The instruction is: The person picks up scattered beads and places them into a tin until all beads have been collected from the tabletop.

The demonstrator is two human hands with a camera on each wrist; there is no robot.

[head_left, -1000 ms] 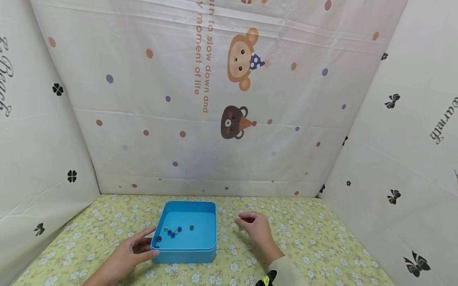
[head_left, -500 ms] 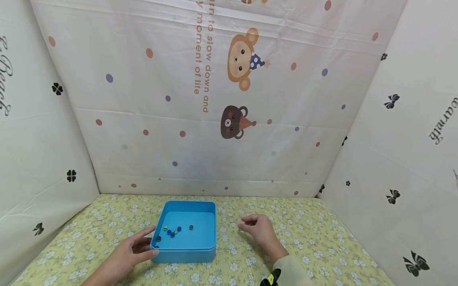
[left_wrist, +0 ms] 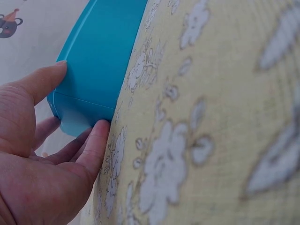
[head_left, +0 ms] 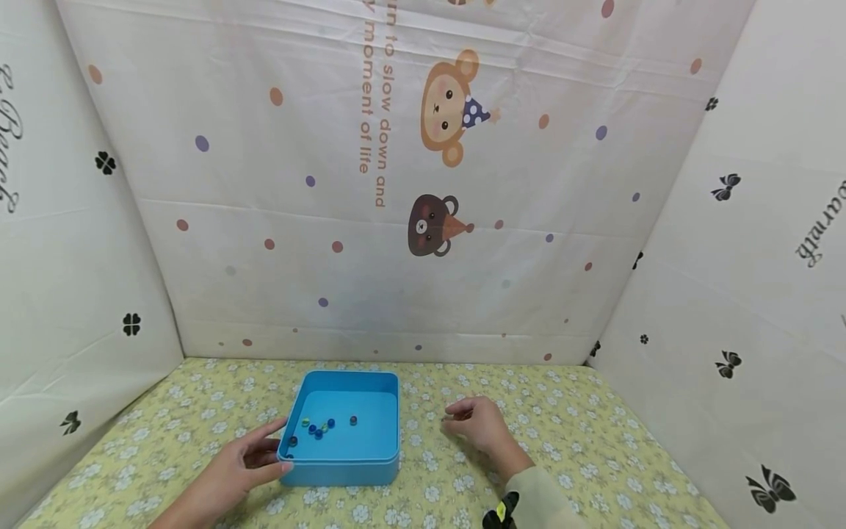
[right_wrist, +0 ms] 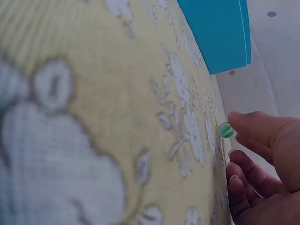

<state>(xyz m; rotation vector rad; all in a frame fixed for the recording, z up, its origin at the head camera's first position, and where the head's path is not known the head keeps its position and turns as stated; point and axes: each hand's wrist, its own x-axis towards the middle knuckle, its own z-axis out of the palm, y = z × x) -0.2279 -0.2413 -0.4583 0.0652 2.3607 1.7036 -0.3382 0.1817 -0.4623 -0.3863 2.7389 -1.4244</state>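
An open light-blue plastic box (head_left: 344, 472) stands on the flowered tablecloth with several small glass marbles (head_left: 319, 434) inside, mostly toward its left side. My left hand (head_left: 228, 470) grips the box's near left corner. In the left wrist view its thumb (left_wrist: 49, 77) lies against the wall by the rim, and its fingers (left_wrist: 96, 143) reach round the side, low by the cloth. To the right of the box, close over the cloth, is my right hand (head_left: 485, 430). The right wrist view shows a clear green marble (right_wrist: 226, 130) pinched at the tips of its thumb and forefinger.
A yellow-green cloth (head_left: 588, 441) with white flowers covers the table. White printed sheets stand along the back (head_left: 370, 294), left and right sides. A dark band with a yellow spot (head_left: 501, 510) sits on the right sleeve.
My right hand has shifted slightly right, away from the box, and its fingers have lowered a little toward the cloth. The left hand and the box stay in place.
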